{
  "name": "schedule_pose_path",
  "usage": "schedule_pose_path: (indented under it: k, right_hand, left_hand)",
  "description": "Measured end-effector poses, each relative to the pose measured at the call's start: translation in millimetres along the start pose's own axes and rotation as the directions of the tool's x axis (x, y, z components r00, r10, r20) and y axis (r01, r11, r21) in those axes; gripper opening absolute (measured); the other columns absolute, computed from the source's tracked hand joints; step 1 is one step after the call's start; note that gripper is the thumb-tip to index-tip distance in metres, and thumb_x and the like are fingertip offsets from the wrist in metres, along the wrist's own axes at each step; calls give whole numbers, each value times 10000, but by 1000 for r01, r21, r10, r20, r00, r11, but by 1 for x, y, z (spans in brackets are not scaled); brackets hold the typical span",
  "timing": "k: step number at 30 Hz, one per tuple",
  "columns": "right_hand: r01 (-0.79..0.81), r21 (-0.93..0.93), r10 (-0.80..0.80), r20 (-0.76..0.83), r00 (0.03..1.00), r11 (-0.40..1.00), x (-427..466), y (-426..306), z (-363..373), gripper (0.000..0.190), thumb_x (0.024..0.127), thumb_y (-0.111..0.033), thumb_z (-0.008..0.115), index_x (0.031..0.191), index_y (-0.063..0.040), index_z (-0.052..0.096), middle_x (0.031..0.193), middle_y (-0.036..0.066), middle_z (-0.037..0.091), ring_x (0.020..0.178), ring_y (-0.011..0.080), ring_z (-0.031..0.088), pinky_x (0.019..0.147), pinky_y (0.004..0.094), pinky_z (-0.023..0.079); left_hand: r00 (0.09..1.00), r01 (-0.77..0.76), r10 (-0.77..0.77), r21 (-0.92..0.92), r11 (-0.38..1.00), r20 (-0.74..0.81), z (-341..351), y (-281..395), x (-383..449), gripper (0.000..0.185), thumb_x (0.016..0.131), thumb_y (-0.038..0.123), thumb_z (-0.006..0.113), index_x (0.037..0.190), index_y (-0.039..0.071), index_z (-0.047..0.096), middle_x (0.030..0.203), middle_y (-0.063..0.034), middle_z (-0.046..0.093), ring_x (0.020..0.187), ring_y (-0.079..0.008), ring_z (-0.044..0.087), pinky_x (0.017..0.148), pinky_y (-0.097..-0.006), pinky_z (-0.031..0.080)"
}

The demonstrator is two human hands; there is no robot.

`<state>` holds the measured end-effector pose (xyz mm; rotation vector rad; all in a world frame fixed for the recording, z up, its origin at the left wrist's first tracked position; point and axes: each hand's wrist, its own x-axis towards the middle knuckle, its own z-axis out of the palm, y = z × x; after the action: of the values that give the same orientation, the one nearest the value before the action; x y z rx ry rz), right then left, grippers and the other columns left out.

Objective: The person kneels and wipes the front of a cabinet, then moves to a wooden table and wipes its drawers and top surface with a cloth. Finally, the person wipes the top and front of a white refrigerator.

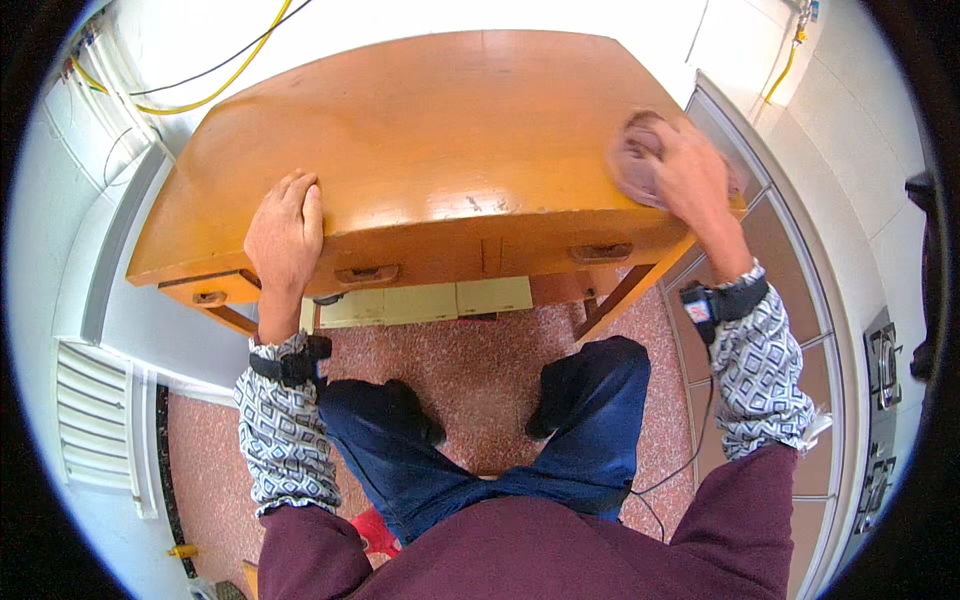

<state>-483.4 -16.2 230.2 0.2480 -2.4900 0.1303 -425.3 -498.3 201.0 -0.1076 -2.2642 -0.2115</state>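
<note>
A wooden desk point(420, 127) with an orange-brown varnished top stands before me. Its front edge is worn and chipped near the middle. My left hand point(283, 232) rests palm down over the front edge at the left, fingers side by side and holding nothing. At the right end of the top, my right hand point(690, 169) presses on a purplish-brown cloth point(636, 161), gripped in a bunch under the fingers. Hand and cloth are blurred. The cloth lies close to the right front corner, and part of it is hidden by the hand.
Drawers with recessed handles point(367, 274) line the desk's front. Brown-fronted cabinets point(776, 262) and a counter with a gas stove point(885, 360) run along my right. A yellow hose point(240, 79) hangs at the back left. A dark cable point(697, 450) trails beside my right leg.
</note>
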Motion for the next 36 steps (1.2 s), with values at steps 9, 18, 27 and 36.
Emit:
schedule_pose_path:
  k: [9,18,27,36]
  right_hand:
    - [358,350,-354,-78,932,866,1,-144,16,575,957,-556,710,1329,-117,728,1277,178,671,1232,378,632,1075,473,520]
    - [123,138,-128,27,991,983,-10,2,4,521,991,-527,652,1299,-120,759,1334,164,703,1270,364,628,1096,467,503]
    - [114,-3,-114,-52,992,993,9,-28,29,481,1011,-499,654,1269,-104,750,1300,195,718,1153,400,701,1021,481,556]
    - [180,235,-212,118,970,955,-20,-35,-14,606,953,-493,692,1408,-94,672,1441,190,643,1371,383,567,1169,481,448]
  left_hand:
    - [998,16,-15,-10,1000,56,-1,-1,-2,333,1068,278,570,1205,66,786,1289,-132,763,1212,-321,711,1034,-396,557]
    - [998,6,-7,15,1000,64,2,-6,-1,352,1086,307,557,1227,77,783,1319,-124,755,1246,-312,699,1055,-398,546]
    - [997,45,-44,-15,999,64,-1,-2,-3,344,1088,295,548,1219,82,785,1319,-134,751,1240,-328,698,1051,-402,544]
    - [999,8,-7,-8,1000,50,-1,-3,-1,308,1039,237,602,1179,36,788,1295,-174,753,1211,-360,708,1053,-430,555]
